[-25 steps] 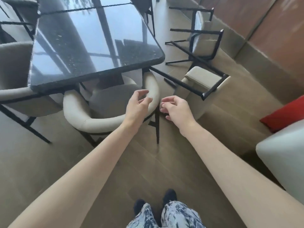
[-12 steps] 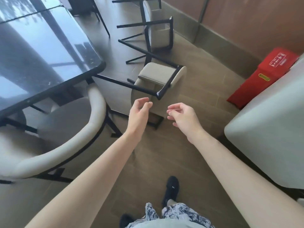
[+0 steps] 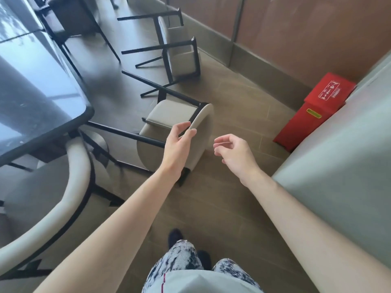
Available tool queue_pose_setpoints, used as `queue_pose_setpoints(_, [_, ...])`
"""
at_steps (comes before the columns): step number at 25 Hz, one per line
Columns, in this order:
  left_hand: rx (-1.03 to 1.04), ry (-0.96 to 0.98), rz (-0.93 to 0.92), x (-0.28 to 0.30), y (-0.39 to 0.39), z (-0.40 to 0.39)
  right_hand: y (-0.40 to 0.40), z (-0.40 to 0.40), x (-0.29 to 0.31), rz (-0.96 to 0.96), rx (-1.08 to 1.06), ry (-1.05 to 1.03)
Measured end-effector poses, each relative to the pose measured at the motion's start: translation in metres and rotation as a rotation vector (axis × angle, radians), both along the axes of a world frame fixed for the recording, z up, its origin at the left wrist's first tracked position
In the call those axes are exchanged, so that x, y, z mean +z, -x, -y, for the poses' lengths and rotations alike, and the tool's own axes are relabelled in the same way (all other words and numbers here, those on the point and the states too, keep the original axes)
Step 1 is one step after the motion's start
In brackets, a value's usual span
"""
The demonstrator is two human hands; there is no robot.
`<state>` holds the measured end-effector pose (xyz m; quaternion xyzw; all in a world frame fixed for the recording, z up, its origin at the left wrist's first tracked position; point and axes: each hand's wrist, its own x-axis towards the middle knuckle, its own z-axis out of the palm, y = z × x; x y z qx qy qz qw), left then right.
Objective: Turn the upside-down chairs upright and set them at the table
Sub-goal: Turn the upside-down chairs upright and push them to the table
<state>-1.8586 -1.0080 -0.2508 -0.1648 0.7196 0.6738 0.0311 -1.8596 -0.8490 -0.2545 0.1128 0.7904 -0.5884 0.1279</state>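
Observation:
A beige chair with black metal legs [image 3: 169, 117] lies tipped over on the floor just ahead, its legs pointing left toward the table. A second tipped beige chair [image 3: 179, 51] lies farther back by the wall. The black glossy table [image 3: 36, 98] fills the left side. An upright beige chair [image 3: 69, 187] stands tucked at its near end. My left hand [image 3: 177, 144] reaches out in front of the near chair's curved back, fingers relaxed and holding nothing. My right hand [image 3: 232, 153] hovers to the right of that chair, fingers loosely curled, empty.
A red bin [image 3: 313, 108] sits on the floor by the brown wall at right. A large pale grey cushioned piece [image 3: 338, 166] blocks the right side. Another dark chair [image 3: 69, 20] stands at the table's far side. My feet are at the bottom.
The view has swung right, away from the upright chair. Both hands have moved toward the near tipped chair, which is now closer and central.

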Motion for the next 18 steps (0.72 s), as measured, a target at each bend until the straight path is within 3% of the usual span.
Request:
queue_pose_setpoints(9, [0.007,-0.015,-0.1,0.008,0.103,-0.015,0.099,-0.031,0.003,-0.079,-0.083,-0.026])
queue_pose_setpoints(18, [0.017,0.012,-0.162,0.021,0.213,-0.03,0.214,-0.049,0.022,-0.098,-0.032,-0.023])
